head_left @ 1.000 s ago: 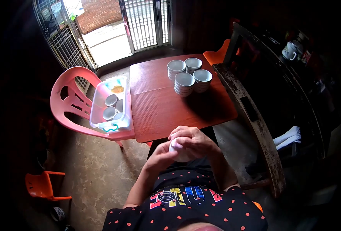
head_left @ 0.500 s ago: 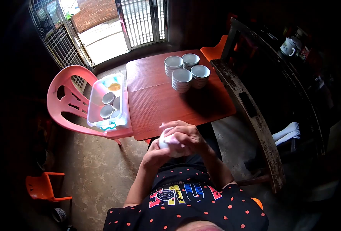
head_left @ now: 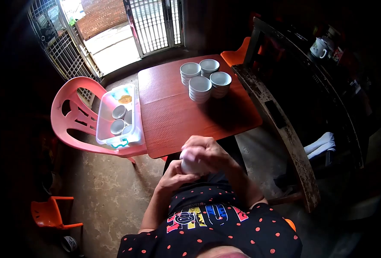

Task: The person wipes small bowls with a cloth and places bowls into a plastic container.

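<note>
A white bowl [head_left: 191, 167] is held between both hands in front of the body, just off the near edge of the red table [head_left: 164, 124]. My left hand [head_left: 173, 175] grips the bowl from the left and below. Over its top lies my right hand [head_left: 205, 151], fingers bent around a pale pinkish cloth, partly hidden and blurred. Several stacks of white bowls [head_left: 200, 84] stand close together toward the far right of the tabletop.
A clear plastic box [head_left: 104, 118] with several bowls rests on a pink chair [head_left: 63, 103] left of the table. A worn wooden bench [head_left: 285, 137] runs along the right. A small orange chair [head_left: 47, 213] is at lower left, and an open doorway lies beyond.
My right hand has shifted over the bowl with the cloth, and the bowl's tilt has changed. The camera view has moved slightly; the stacks and box look unchanged.
</note>
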`<control>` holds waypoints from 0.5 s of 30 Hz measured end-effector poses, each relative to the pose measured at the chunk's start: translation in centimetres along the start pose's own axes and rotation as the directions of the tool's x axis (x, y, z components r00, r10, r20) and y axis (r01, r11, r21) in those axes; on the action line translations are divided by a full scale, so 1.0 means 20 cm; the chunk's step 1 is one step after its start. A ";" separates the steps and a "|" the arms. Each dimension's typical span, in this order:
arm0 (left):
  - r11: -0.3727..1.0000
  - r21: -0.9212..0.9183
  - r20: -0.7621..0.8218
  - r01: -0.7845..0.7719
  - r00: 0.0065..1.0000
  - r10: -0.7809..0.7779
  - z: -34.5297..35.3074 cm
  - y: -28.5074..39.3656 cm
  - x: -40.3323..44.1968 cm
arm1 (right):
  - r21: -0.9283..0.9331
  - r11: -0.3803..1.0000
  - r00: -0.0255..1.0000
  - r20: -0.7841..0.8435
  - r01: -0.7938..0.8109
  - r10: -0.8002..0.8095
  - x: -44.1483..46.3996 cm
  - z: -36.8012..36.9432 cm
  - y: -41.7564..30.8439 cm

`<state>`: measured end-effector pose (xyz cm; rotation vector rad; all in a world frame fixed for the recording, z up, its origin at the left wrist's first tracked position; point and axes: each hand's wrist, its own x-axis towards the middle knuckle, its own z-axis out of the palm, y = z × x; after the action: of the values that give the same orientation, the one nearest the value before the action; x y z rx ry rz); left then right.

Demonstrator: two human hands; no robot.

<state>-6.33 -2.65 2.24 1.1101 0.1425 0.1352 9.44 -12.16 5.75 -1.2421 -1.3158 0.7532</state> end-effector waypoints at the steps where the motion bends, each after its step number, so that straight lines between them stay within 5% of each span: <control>1: 1.000 0.016 -0.023 0.000 1.000 0.001 -0.02 -0.02 0.01 | 0.172 0.984 0.992 -0.122 0.052 -0.032 -0.02 0.00 0.12; 3: 0.995 0.086 -0.055 -0.053 0.997 0.058 -0.01 -0.04 0.03 | 0.052 0.961 0.828 -0.521 0.271 -0.205 -0.07 0.11 0.31; 5: 0.980 0.165 -0.096 -0.109 0.987 0.126 0.00 -0.10 0.06 | 0.252 0.955 0.771 -0.635 0.157 0.041 -0.08 0.17 0.35; 6: 0.974 0.216 -0.110 -0.064 0.990 0.089 0.00 -0.09 0.05 | -0.006 0.977 0.839 -0.511 0.213 -0.186 -0.06 0.13 0.31; 8: 0.950 0.311 -0.144 0.023 0.989 0.023 0.01 -0.04 0.05 | -0.458 0.790 0.867 -0.077 0.408 -0.492 0.01 0.00 0.17; 9: 0.965 0.211 -0.103 -0.159 0.978 0.184 -0.03 -0.11 0.06 | -0.679 0.602 0.870 0.113 0.420 -0.480 0.03 0.02 0.05; 10: 0.947 0.142 -0.187 -0.289 0.931 0.313 0.00 -0.12 0.08 | -0.684 0.657 0.923 0.063 0.316 -0.378 0.02 0.09 -0.06; 12: 0.931 0.227 -0.209 -0.285 0.920 0.333 -0.01 -0.12 0.06 | -0.685 0.658 0.929 0.079 0.314 -0.362 0.04 0.09 -0.08; 14: 0.969 0.224 -0.098 -0.109 0.986 0.134 -0.02 -0.06 0.03 | -0.602 0.625 0.836 0.140 0.497 -0.530 0.07 0.02 0.11; 15: 0.963 0.251 -0.087 -0.098 0.989 0.124 0.00 -0.04 0.03 | -0.044 0.997 0.987 -0.145 0.065 -0.071 0.05 0.03 0.09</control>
<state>-5.62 -2.90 1.43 1.3609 0.1919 0.2810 9.55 -10.65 4.15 -1.2531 -1.2512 0.5790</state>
